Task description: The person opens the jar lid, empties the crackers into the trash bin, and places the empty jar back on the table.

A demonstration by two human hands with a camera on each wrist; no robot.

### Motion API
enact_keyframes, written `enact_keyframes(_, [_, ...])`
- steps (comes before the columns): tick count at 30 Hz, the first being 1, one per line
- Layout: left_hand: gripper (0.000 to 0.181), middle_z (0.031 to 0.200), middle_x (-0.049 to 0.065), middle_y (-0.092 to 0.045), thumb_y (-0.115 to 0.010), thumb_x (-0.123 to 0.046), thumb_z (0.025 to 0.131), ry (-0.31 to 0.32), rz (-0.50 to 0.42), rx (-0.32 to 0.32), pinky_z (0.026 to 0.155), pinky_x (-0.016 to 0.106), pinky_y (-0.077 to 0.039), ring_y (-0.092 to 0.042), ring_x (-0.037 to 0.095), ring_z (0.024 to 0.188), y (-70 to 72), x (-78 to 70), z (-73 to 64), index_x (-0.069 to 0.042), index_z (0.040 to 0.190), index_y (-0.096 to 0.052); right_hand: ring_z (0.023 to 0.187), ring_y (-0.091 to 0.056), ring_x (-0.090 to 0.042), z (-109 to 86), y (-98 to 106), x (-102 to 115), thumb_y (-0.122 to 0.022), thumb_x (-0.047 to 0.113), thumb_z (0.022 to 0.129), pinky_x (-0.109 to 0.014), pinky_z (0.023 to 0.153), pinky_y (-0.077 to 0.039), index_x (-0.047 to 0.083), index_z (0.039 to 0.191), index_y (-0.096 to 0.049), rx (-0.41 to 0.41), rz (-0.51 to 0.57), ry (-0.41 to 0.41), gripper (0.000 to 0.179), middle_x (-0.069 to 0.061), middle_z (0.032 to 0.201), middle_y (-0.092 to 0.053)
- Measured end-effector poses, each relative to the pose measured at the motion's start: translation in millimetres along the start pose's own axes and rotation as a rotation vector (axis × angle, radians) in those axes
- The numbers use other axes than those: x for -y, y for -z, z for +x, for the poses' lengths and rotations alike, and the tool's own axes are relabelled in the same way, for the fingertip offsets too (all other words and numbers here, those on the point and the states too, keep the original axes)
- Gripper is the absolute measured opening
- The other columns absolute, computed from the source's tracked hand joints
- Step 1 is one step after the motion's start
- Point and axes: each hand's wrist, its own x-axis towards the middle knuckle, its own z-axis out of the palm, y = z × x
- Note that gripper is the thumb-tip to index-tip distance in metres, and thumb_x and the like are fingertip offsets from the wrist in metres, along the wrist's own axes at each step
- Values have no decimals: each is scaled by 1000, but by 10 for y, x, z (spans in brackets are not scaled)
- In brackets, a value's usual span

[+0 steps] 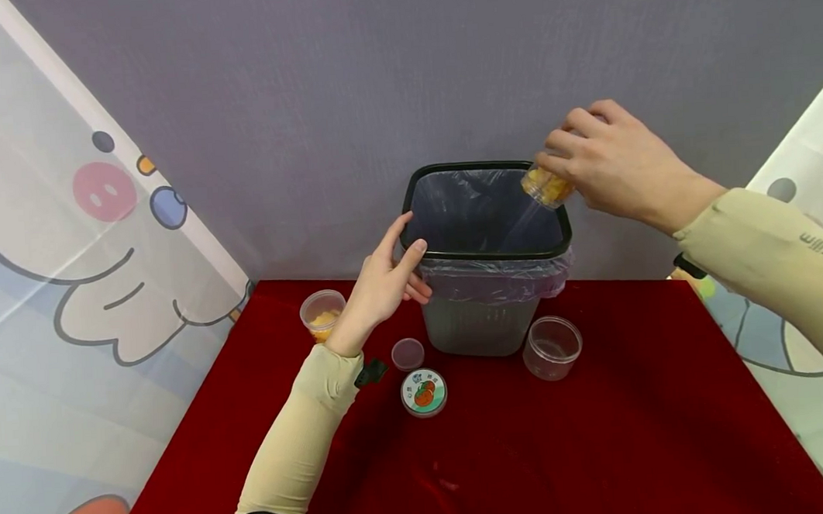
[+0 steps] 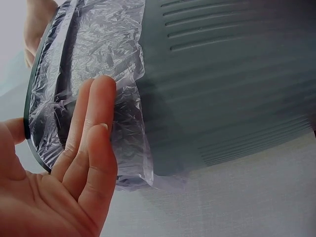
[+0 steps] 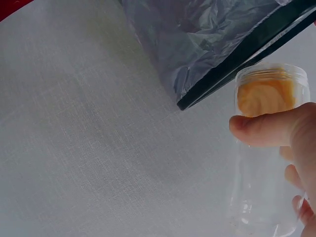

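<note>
My left hand (image 1: pixel 385 282) rests at the left rim of the trash bin (image 1: pixel 481 323), its fingers fairly straight. In the left wrist view, its fingers (image 2: pixel 94 123) lie by the clear bag folded over the bin's outside. Above the bin's right rim, my right hand (image 1: pixel 609 161) grips a clear plastic jar (image 1: pixel 546 186) tipped mouth-down toward the bin. Orange-yellow pieces (image 3: pixel 266 96) sit near the jar's mouth; the rest of the jar looks empty in the right wrist view. The thin bag (image 1: pixel 503 279) lines the bin under a black rim.
On the red cloth (image 1: pixel 568 450) stand an empty clear jar (image 1: pixel 552 348) right of the bin and a tub of yellow pieces (image 1: pixel 322 312) at left, partly behind my forearm. A small clear lid (image 1: pixel 408 353) and a round lid with an orange-fruit picture (image 1: pixel 423 392) lie in front.
</note>
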Motion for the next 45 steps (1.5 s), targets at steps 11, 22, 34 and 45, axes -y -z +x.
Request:
enact_keyframes(11, [63, 72, 8, -72, -51, -56, 100, 2, -4, 2, 62, 39, -59, -71, 26, 61, -1, -12, 7, -43, 155, -25, 99, -53, -42, 65, 9, -11, -78, -10, 70, -57, 92, -43, 0, 116, -69, -73, -26, 46, 48, -21, 108, -63])
enact_keyframes(22, [63, 71, 9, -72, -51, -56, 99, 5, -12, 1, 62, 40, -59, -71, 26, 61, -16, 9, 22, -43, 155, -25, 108, -51, -43, 77, -2, 12, -83, -13, 66, -55, 101, -39, -1, 122, -66, -69, 4, 92, 59, -22, 114, -61])
enact_keyframes(34, [61, 73, 11, -72, -51, -49, 102, 17, -14, 7, 63, 37, -58, -71, 28, 62, -5, -22, 13, -42, 156, -23, 106, -52, -44, -13, 15, -11, -81, -9, 69, -59, 91, -44, -1, 126, -61, -112, 29, 18, 61, -23, 115, -60])
enact_keyframes(45, [63, 73, 9, -72, -52, -58, 98, -3, -28, -3, 61, 40, -58, -71, 26, 62, -19, -16, -1, -45, 154, -25, 102, -50, -47, -305, -25, -12, -91, 11, 61, -63, 81, -46, -3, 130, -57, -117, 143, -206, 78, -24, 119, -60])
